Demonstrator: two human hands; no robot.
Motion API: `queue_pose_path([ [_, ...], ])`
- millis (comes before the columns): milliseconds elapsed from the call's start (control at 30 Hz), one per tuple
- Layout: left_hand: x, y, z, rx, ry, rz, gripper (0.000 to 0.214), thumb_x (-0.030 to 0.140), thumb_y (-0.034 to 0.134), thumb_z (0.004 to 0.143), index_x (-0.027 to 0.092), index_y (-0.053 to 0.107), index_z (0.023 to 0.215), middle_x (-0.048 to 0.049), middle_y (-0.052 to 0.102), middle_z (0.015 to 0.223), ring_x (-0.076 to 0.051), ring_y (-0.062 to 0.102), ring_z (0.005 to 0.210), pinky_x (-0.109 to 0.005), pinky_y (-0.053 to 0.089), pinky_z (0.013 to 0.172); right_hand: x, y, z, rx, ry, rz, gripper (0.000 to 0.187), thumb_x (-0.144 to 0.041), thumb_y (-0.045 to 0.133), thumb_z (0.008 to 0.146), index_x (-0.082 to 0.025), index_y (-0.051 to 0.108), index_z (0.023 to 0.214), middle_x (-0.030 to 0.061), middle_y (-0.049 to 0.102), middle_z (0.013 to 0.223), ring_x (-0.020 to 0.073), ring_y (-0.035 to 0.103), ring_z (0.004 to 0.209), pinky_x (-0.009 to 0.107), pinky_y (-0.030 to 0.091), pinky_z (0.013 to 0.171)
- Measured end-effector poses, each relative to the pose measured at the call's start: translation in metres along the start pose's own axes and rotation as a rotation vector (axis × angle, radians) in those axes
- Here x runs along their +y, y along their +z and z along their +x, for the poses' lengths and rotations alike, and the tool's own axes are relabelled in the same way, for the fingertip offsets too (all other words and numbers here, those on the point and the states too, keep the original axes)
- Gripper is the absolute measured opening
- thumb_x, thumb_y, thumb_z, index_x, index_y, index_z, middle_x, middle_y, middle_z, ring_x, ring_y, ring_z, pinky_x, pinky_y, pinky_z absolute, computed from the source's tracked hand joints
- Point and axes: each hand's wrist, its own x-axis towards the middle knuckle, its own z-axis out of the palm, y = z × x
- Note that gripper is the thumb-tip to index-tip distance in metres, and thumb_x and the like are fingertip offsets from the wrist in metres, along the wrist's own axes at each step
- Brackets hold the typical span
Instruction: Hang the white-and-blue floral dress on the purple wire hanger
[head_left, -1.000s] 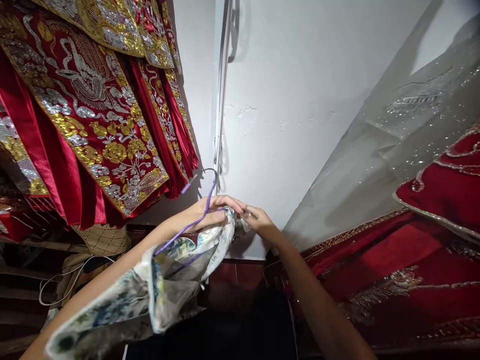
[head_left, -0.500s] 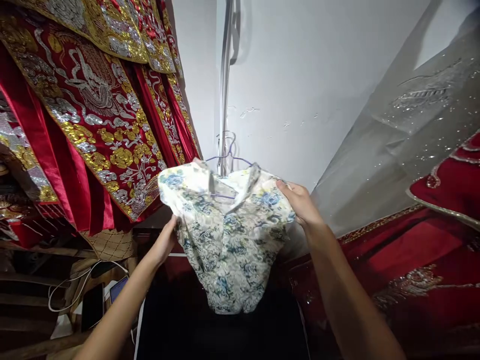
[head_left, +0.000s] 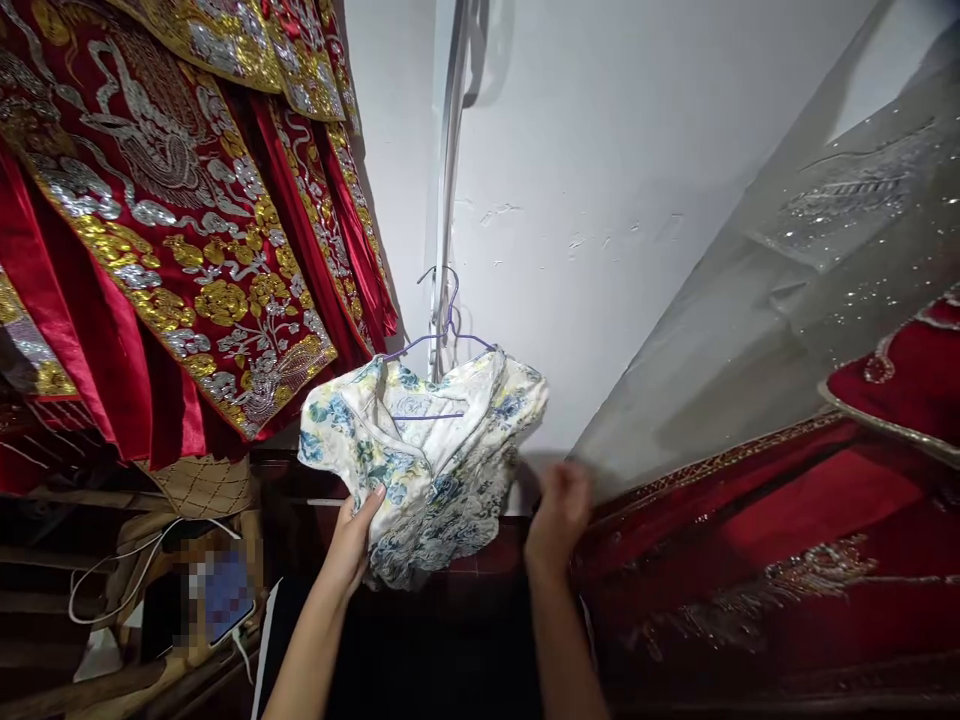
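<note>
A short-sleeved floral shirt [head_left: 401,470], white with blue and yellow flowers, is on a thin purple clothes hanger [head_left: 452,325]. The hanger's crossbar shows through the open collar, and its hook rises above, in front of a metal rail. My left hand [head_left: 356,535] is closed on the shirt's side below the sleeve, thumb lying over the front. To the right of the shirt, apart from it, is my right hand [head_left: 559,515]; motion smears its fingers. The lower part of the shirt is bunched and shadowed.
Red garments with gold and silver embroidery [head_left: 225,300] hang at the left. A pale sparkly sheet [head_left: 720,330] and red cloth [head_left: 825,500] are at the right. Lower left, a phone [head_left: 229,600] and a white cable [head_left: 154,550] lie on wooden furniture. A metal rail [head_left: 442,170] runs up the wall.
My right hand has let go of the shirt's right sleeve and dropped down and left. My left hand has shifted slightly right and lower on the shirt, which now looks tilted and more bunched.
</note>
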Motion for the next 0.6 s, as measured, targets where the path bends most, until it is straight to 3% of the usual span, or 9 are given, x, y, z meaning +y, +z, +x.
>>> queue_pose_path([
  [100, 0.0, 0.007, -0.009, -0.039, -0.092, -0.095, 0.057, 0.036, 0.081, 0.074, 0.021, 0.06, 0.125, -0.0109, 0.071, 0.119, -0.029, 0.067, 0.113, -0.038, 0.055, 0.094, 0.014, 0.022, -0.063, -0.663, 0.211, 0.128, 0.036, -0.058, 0.043, 0.094, -0.025, 0.056, 0.087, 0.0066, 0.061, 0.083, 0.0224, 0.057, 0.073, 0.036, 0.048, 0.069],
  [167, 0.001, 0.01, -0.015, -0.065, -0.117, -0.132, 0.06, 0.034, 0.08, 0.076, 0.02, 0.057, 0.13, -0.012, 0.071, 0.12, -0.03, 0.066, 0.115, -0.038, 0.055, 0.097, 0.011, 0.034, -0.083, -0.863, 0.24, 0.183, 0.039, -0.057, 0.043, 0.096, -0.024, 0.055, 0.08, 0.0047, 0.059, 0.076, 0.0194, 0.054, 0.068, 0.033, 0.046, 0.066],
  [333, 0.003, 0.005, -0.024, -0.07, -0.128, -0.151, 0.062, 0.033, 0.077, 0.08, 0.017, 0.053, 0.135, -0.0151, 0.07, 0.121, -0.031, 0.065, 0.116, -0.042, 0.051, 0.102, -0.009, 0.036, -0.071, -0.958, 0.22, 0.235, 0.036, -0.044, 0.049, 0.096, -0.02, 0.052, 0.069, -0.0003, 0.051, 0.063, 0.0127, 0.046, 0.059, 0.027, 0.038, 0.058],
  [500, 0.01, -0.012, -0.02, -0.037, -0.124, -0.027, 0.063, 0.035, 0.077, 0.08, 0.018, 0.054, 0.136, -0.0153, 0.067, 0.127, -0.031, 0.063, 0.12, -0.041, 0.049, 0.104, -0.008, 0.026, -0.074, -0.806, 0.302, 0.301, 0.034, -0.026, 0.051, 0.086, -0.02, 0.045, 0.054, -0.001, 0.049, 0.05, 0.0106, 0.045, 0.049, 0.024, 0.031, 0.049],
  [600, 0.014, -0.015, -0.019, -0.102, -0.132, 0.028, 0.065, 0.037, 0.078, 0.08, 0.017, 0.053, 0.137, -0.0161, 0.067, 0.128, -0.031, 0.062, 0.121, -0.041, 0.049, 0.105, -0.011, 0.026, -0.082, -0.848, 0.402, 0.329, 0.029, -0.031, 0.05, 0.088, -0.018, 0.054, 0.063, -0.0004, 0.054, 0.049, 0.0096, 0.043, 0.044, 0.023, 0.028, 0.045],
])
